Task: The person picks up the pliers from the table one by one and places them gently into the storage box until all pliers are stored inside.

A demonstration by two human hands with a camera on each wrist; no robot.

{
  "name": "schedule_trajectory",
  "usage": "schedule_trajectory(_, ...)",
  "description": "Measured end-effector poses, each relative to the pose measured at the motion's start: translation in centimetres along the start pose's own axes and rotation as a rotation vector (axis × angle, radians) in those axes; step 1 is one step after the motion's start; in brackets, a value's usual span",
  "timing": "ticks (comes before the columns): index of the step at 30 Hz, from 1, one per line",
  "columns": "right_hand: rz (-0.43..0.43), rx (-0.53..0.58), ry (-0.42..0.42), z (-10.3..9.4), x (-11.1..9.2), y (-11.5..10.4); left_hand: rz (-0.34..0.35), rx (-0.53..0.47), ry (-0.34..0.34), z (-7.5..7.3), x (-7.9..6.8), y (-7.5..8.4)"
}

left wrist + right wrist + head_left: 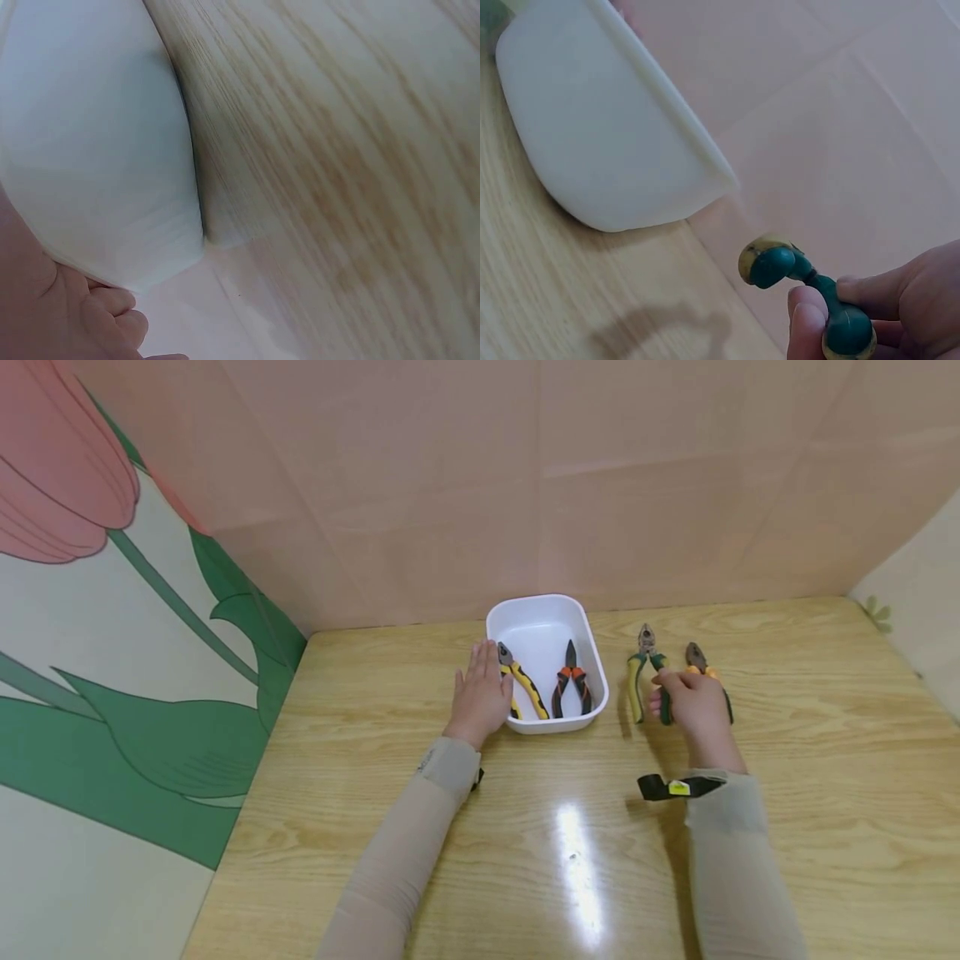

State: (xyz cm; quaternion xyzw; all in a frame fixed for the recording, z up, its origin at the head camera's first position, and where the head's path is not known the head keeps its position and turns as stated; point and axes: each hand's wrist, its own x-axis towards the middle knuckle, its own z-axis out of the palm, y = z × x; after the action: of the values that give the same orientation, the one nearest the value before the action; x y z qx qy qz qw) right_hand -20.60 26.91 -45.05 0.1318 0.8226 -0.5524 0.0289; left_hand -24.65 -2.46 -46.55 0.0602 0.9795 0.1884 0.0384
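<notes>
My right hand [693,706] pinches one handle of the green-and-yellow pliers [636,685] between thumb and fingers. These pliers are held above the table, jaws pointing away, and their shadow shows in the right wrist view, where the green handles [851,330] stick out of my grip. Partly hidden behind this hand lie pliers with orange-and-dark handles [696,657]. My left hand [480,697] lies with straight fingers against the left rim of a white plastic bin [591,647]. Inside the bin are yellow-and-black pliers [529,689], partly covered by that hand, and red-and-black needle-nose pliers [572,681].
The bin stands near the back edge of the wooden table [360,710], in front of a pink cloth backdrop [420,493]. A wall with painted tulips [150,693] borders the left side. A black strap [678,787] sits on the right wrist.
</notes>
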Motion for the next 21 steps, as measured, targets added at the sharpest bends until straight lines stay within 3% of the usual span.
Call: schedule_trajectory(21,-0.017,0.103,0.048,0.5,-0.4,-1.4,-0.001,0.001,0.001,0.1,0.0,0.4)
